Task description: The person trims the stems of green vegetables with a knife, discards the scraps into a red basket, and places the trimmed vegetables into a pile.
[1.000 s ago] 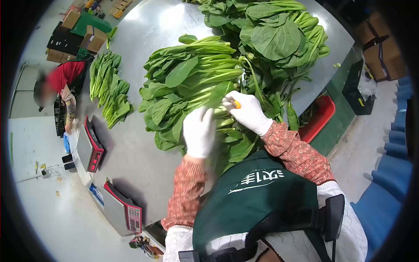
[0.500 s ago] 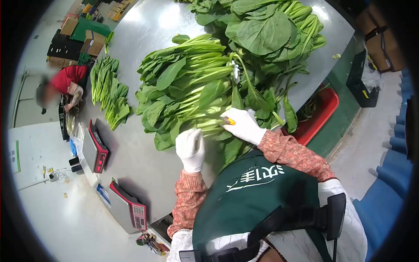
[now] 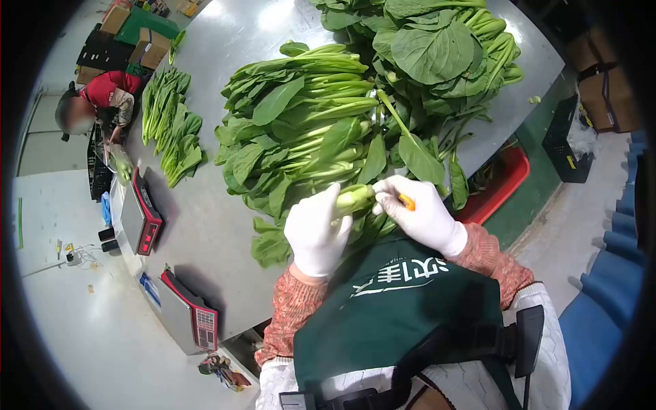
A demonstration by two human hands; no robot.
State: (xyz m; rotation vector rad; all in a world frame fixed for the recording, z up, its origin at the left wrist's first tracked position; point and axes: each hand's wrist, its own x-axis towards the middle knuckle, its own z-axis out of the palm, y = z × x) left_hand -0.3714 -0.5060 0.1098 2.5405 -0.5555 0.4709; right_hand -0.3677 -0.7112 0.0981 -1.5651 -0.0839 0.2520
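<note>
In the head view my left hand (image 3: 318, 231), white-gloved, is closed around the stems of a leafy green (image 3: 353, 199), its pale base pointing right and its leaves hanging down to the left. My right hand (image 3: 421, 210), also gloved, has its fingertips at that base. A small orange tool (image 3: 407, 201) shows between the right fingers; its working end is hidden. Just beyond my hands a pile of leafy greens (image 3: 307, 123) lies with stem ends to the right. Another heap of broad-leafed greens (image 3: 437, 55) lies behind it to the right.
The metal table (image 3: 225, 27) carries two red scales, a nearer scale (image 3: 188, 311) and a farther scale (image 3: 142, 217). More greens (image 3: 167, 126) lie at left. A red bin (image 3: 509, 178) is below the right edge. A co-worker in red (image 3: 109, 89) stands at far left.
My left hand has moved right and now grips a leafy green by its stems. My right hand has shifted right and lower, its fingers at the base. The co-worker's hand has moved.
</note>
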